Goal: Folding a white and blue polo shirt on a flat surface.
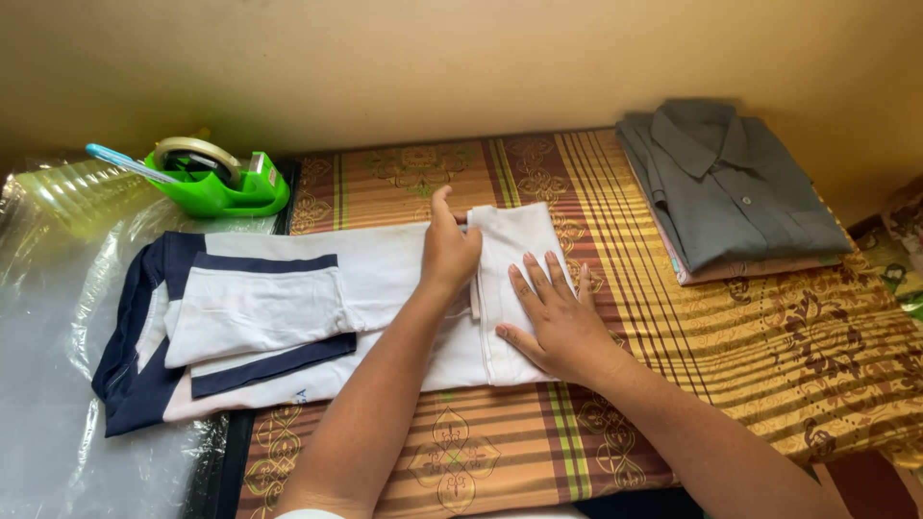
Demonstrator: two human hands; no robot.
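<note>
**Both hands flat on a half-folded white shirt**

Both forearms come in from the near edge of the bed, angled twd the middle. Left hand (pixel 448 248) sits w/ fingers curled loosely down and thumb sticking up, knuckles raised, pressing at the fold line of the white shirt (pixel 365 308). Right hand (pixel 555 317) lies palm-down, fingers spread wide and straight, flat on the folded-over end of the shirt. Neither hand grips anything; both just press on cloth, close together but not touching.

The shirt lies crosswise near the mattress's left-centre, soft cotton-like fabric, white w/ navy collar and navy sleeve bands, sleeve folded across the body. Its collar end hangs over onto a clear plastic sheet (pixel 58 365), shiny and crinkled, at the left edge.

Bed cover (pixel 769 336) is woven, striped in brown, gold and green w/ floral motifs. At the far right corner: a grey button-up shirt (pixel 726 183), folded square, atop a pinkish folded garment. Far left corner: green tape dispenser (pixel 216 183), hard plastic.
</note>
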